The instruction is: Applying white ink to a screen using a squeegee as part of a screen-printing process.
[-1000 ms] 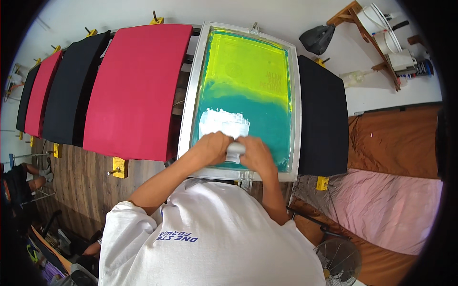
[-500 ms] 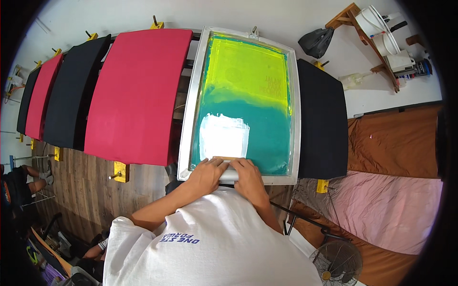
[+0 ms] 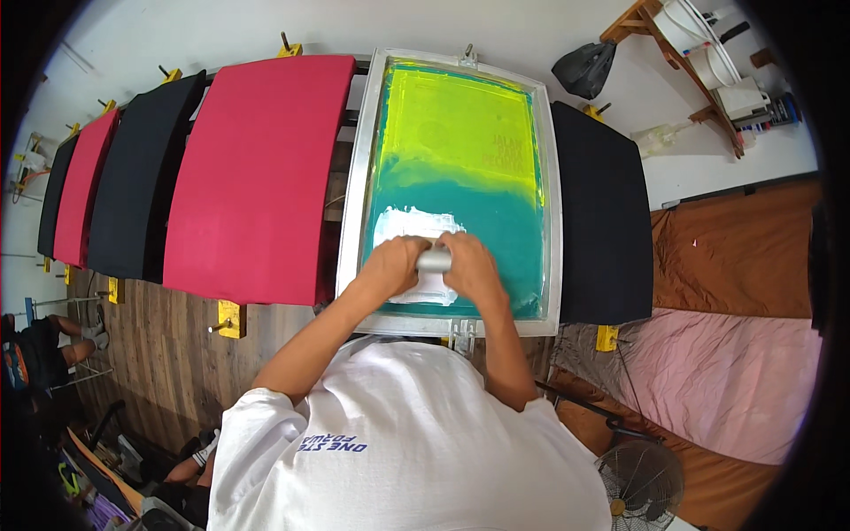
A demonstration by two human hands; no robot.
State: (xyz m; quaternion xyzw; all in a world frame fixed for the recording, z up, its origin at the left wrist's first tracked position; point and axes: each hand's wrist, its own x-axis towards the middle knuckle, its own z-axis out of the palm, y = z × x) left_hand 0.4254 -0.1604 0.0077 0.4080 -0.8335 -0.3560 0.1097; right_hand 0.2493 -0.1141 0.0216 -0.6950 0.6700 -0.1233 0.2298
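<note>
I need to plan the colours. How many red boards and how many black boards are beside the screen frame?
5: 2 red, 3 black. Left of the screen frame: large red board, black board, narrow red board, black board at far left. Right: one black board. More may be hidden beyond the left rim.

Left of the frame, a row of flat printing pallets: one large red [image 3: 257, 177], one black [image 3: 146, 173], a narrower red [image 3: 81, 181] and another black [image 3: 55, 190] at the far end, with yellow clamps [image 3: 230, 319] at their near edges over a wooden floor [image 3: 168, 372]. To the right, a black pallet [image 3: 602, 221], then brown cloth [image 3: 735, 257] and pink cloth [image 3: 726, 380] spread on the ground. Farther off, a black bag [image 3: 584, 69] by the white wall, a wooden shelf [image 3: 708, 62] with white containers, and a floor fan [image 3: 642, 482] at the lower right.
</note>
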